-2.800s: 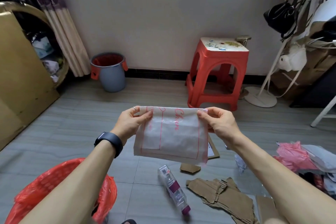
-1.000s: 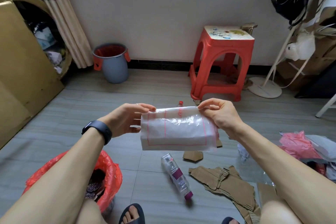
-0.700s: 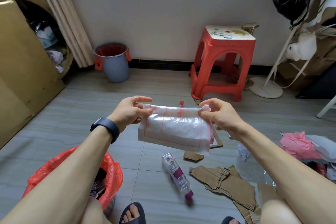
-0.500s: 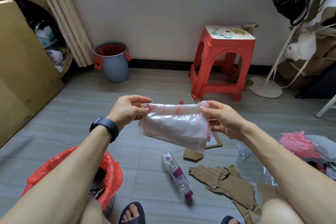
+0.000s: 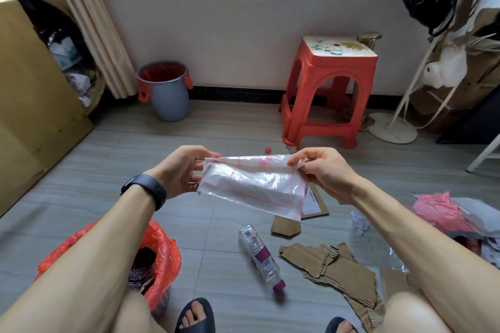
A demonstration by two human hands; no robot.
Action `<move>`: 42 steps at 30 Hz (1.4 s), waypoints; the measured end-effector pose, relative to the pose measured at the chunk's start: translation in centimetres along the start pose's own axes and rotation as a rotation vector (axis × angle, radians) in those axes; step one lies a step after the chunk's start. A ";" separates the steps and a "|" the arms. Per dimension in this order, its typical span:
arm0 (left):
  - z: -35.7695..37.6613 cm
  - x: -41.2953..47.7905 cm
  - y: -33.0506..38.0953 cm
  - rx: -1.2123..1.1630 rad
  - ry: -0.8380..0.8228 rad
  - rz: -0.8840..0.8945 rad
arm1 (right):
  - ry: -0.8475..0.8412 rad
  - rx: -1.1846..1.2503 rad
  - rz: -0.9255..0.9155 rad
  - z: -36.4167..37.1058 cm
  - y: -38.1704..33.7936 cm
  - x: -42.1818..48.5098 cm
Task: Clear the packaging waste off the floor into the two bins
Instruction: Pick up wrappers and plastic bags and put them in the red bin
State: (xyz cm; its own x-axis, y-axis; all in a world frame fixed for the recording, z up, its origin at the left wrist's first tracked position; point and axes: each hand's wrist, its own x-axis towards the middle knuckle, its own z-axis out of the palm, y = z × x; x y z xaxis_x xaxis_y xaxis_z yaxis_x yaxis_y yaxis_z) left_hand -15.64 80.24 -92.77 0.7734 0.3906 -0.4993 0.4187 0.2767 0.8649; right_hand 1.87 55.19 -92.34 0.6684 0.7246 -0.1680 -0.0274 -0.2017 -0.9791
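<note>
Two bins are showing. The nearer bin (image 5: 162, 251), lined with a red bag, is sitting by your left knee, well short of the red stool (image 5: 332, 89) and far to its left. A clear bottle (image 5: 261, 257) with a magenta cap is lying on the tiles on your side of the stool. Torn cardboard (image 5: 332, 270) is also spreading well short of it, and pink wrapping (image 5: 438, 211) is heaping up nearer you to the stool's right.

You are holding the clear plastic bag (image 5: 251, 186) with red lines in the air in front of the stool. Your left hand (image 5: 184, 170) is pinching its upper left corner with thumb and curled fingers. Your right hand (image 5: 322, 170) is pinching the upper right corner, so the bag is hanging stretched and tilted between them.

A small red cap (image 5: 267, 150) is lying just in front of the stool. The grey bin (image 5: 170, 97), also red-lined, is standing by the wall, well left of the stool.
</note>
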 end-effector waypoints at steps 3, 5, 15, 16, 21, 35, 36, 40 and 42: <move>-0.4 0.2 -0.6 0.095 0.037 0.044 | -0.051 0.028 0.022 0.1 -0.4 -0.1; -0.4 0.2 -0.8 0.129 0.077 0.080 | -0.060 0.041 0.043 0.2 -0.3 -0.2; 0.4 -0.3 0.1 -0.138 0.034 0.185 | -0.003 0.338 0.195 0.2 0.0 -0.3; 0.2 -0.4 0.2 -0.168 0.037 0.191 | -0.016 0.342 0.197 0.4 0.1 -0.4; 0.0 -0.7 0.3 -0.264 0.059 0.206 | -0.091 0.245 0.321 1.3 -0.3 -1.1; 0.4 -1.8 -0.1 -0.108 -0.019 0.089 | -0.011 0.418 0.128 1.0 -1.0 -0.9; 0.5 -1.8 0.1 -0.147 -0.025 0.098 | -0.025 0.437 0.137 1.0 -1.0 -0.9; 0.2 -1.7 0.9 -0.324 -0.042 0.103 | -0.085 0.436 0.145 1.1 -1.3 -1.3; 0.0 -1.8 0.9 -0.332 -0.045 0.056 | -0.105 0.357 0.165 1.2 -1.1 -1.4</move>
State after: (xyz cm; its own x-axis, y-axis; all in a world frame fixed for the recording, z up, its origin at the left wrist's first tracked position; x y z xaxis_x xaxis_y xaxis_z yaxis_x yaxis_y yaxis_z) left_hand -16.62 79.76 -91.15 0.8140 0.3761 -0.4427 0.2031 0.5297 0.8235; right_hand 0.05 55.22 -91.13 0.5543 0.7689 -0.3187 -0.3966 -0.0926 -0.9133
